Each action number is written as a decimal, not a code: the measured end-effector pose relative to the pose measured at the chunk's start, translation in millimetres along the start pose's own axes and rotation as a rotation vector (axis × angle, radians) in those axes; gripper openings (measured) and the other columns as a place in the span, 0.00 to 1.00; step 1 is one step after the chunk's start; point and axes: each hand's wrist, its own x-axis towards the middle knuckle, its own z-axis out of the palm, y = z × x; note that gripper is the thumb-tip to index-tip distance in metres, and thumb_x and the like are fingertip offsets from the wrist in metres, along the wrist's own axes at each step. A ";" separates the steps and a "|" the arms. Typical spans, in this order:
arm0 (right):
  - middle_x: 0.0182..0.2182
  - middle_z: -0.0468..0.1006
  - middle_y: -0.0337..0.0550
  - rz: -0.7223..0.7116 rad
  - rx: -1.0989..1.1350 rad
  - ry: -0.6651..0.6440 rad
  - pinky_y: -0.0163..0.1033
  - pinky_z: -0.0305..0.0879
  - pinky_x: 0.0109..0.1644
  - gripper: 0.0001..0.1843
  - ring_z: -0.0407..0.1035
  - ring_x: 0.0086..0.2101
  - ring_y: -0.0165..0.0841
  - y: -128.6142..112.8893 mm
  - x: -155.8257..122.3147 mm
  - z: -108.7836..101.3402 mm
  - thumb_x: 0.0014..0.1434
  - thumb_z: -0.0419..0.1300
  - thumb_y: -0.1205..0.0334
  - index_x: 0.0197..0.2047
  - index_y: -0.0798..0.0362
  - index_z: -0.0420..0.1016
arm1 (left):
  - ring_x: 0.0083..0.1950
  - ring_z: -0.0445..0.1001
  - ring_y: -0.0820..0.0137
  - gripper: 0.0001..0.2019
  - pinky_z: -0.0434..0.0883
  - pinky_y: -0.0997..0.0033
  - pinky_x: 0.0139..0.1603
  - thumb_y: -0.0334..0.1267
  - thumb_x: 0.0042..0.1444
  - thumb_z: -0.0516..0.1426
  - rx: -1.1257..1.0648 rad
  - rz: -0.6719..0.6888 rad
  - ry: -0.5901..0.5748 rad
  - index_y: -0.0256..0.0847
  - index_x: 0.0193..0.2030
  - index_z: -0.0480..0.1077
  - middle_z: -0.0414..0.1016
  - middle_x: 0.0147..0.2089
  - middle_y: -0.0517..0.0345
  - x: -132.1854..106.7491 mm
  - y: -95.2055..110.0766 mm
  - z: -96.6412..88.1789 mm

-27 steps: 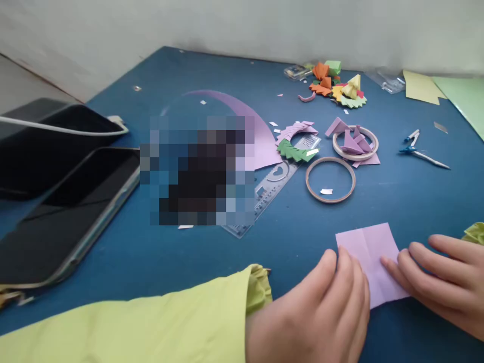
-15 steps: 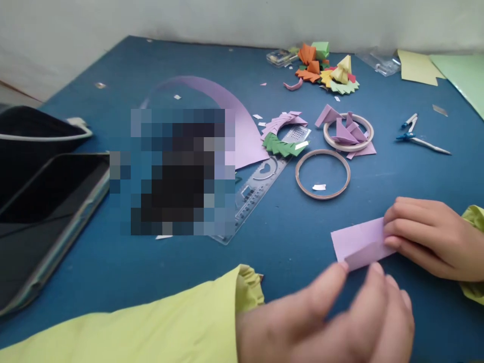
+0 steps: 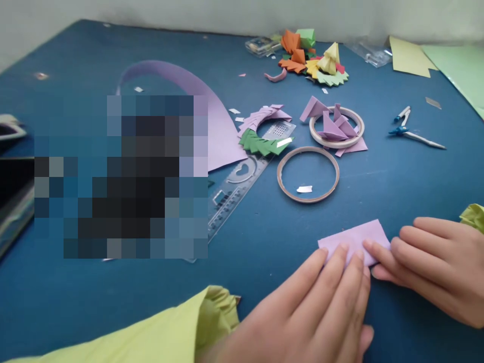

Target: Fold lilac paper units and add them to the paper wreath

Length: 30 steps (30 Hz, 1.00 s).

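A folded strip of purple paper [image 3: 355, 234] lies on the blue table in front of me. My left hand [image 3: 313, 307] rests on its near edge, fingers stretched out and fingertips pressing down, with the thumb tucked low and off the paper. At the strip's right end is my right hand [image 3: 434, 267], its index finger on top and its thumb at the near edge, holding the paper. My fingers cover the near side of the strip.
Beyond the strip are a tape ring [image 3: 282, 186], another ring [image 3: 361, 132] with purple folded pieces, a purple-and-green paper ring [image 3: 264, 143], a clear ruler [image 3: 238, 191] and a compass [image 3: 404, 131]. Folded paper models [image 3: 328, 65] stand farther back. Pixelation hides the left area.
My left hand has gone from lifting the paper's near flap to pressing it down flat. My right hand's index finger now lies on the strip. The view has shifted slightly.
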 end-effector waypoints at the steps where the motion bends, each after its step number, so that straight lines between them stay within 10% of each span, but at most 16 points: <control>1: 0.30 0.71 0.46 0.010 0.022 -0.003 0.44 0.55 0.30 0.15 0.61 0.29 0.35 -0.2 0.0 0.8 0.66 0.49 0.71 0.54 0.69 0.65 | 0.54 0.75 0.66 0.17 0.65 0.62 0.59 0.33 0.68 0.45 0.003 -0.010 -0.013 0.34 0.50 0.74 0.80 0.50 0.57 -0.5 -0.1 0.3; 30: 0.27 0.72 0.42 0.000 0.051 0.004 0.42 0.64 0.29 0.14 0.63 0.26 0.32 12.4 4.6 -0.1 0.67 0.51 0.70 0.53 0.70 0.65 | 0.57 0.75 0.62 0.16 0.72 0.61 0.59 0.31 0.68 0.46 -0.036 -0.096 -0.107 0.28 0.53 0.71 0.78 0.53 0.49 -2.7 6.5 -9.9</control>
